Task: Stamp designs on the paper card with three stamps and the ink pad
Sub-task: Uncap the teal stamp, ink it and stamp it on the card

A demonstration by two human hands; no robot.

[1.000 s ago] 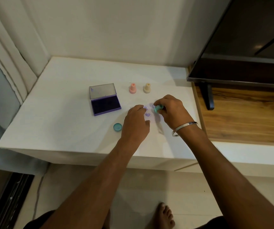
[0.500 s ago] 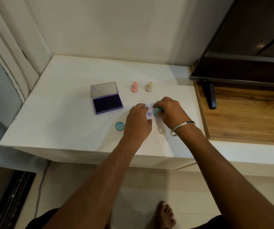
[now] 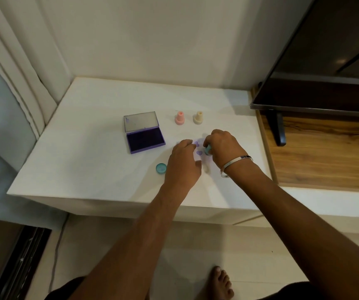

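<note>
My right hand (image 3: pixel 223 148) grips a teal stamp (image 3: pixel 207 150) and presses it down on the white paper card (image 3: pixel 199 148), which blends into the white table. Purple heart prints (image 3: pixel 199 153) show on the card between my hands. My left hand (image 3: pixel 181 163) rests flat on the card's left part, fingers spread, holding it down. The open purple ink pad (image 3: pixel 145 139) lies to the left, lid tipped back. A pink stamp (image 3: pixel 180 118) and a cream stamp (image 3: pixel 198 118) stand upright behind the card.
A teal round cap (image 3: pixel 161 168) lies left of my left hand. The white table (image 3: pixel 83 148) ends at a front edge near me. A dark TV screen (image 3: pixel 326 72) on a stand sits on a wooden surface (image 3: pixel 326 156) to the right. Curtain hangs at left.
My right hand has lowered the teal stamp from a tilted hold onto the card, slightly toward me. My left hand has stayed on the card.
</note>
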